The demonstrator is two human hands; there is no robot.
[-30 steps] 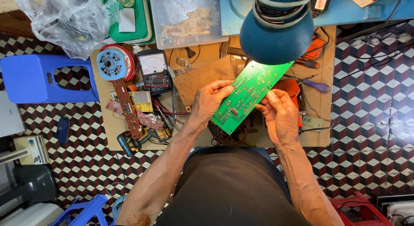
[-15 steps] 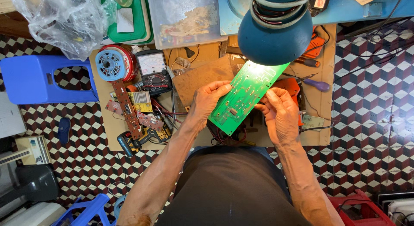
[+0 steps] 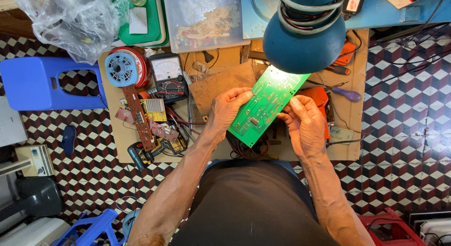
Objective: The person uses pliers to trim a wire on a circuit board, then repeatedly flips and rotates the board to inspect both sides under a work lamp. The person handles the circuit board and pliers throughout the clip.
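Both hands are up on the green circuit board (image 3: 265,105), holding it tilted over the workbench (image 3: 117,142) under the blue lamp shade (image 3: 304,44). The left hand (image 3: 226,109) curls around the board's left long edge, thumb on the face, the other fingers tucked behind and out of sight. The right hand (image 3: 305,121) pinches the right edge between thumb and fingertips. The board's top end is washed out by lamp glare, so its parts there cannot be made out, and the shade cuts off the corner. Just left of the left hand lie a brown board piece (image 3: 221,84), an analogue meter (image 3: 168,77) and a tangle of wires. Beyond the right hand, a purple-handled screwdriver (image 3: 347,94) shows; an orange tool (image 3: 319,98) is half hidden behind the fingers.
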